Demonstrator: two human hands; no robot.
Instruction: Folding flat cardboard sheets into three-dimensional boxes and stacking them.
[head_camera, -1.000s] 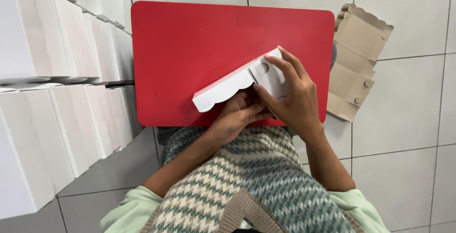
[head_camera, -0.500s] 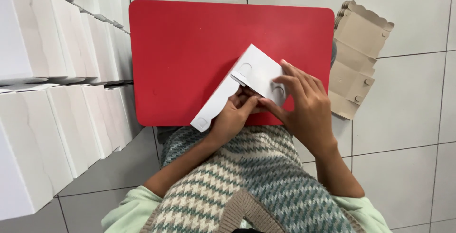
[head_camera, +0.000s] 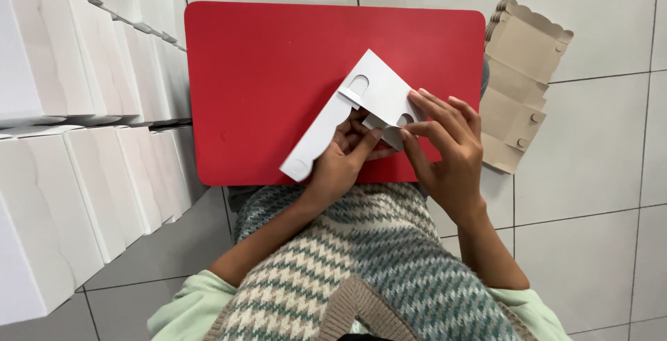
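Since half a second ago, the white die-cut box blank [head_camera: 347,115] has swung more upright on the red tray [head_camera: 278,56], one corner pointing away. From the head camera, the left hand [head_camera: 344,160] pinches its near edge and the right hand [head_camera: 445,146] grips a small folded flap. Thin card looks light, stiff along creases, easily bent; edges and flaps seem the safest holds. Left of the tray stand assembled white boxes [head_camera: 76,125]; right lie flat brown blanks [head_camera: 517,84].

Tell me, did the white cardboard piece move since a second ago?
Yes. The white cardboard piece, held by both hands, has turned and opened up: its upper corner now points farther up the red board, which stayed put.
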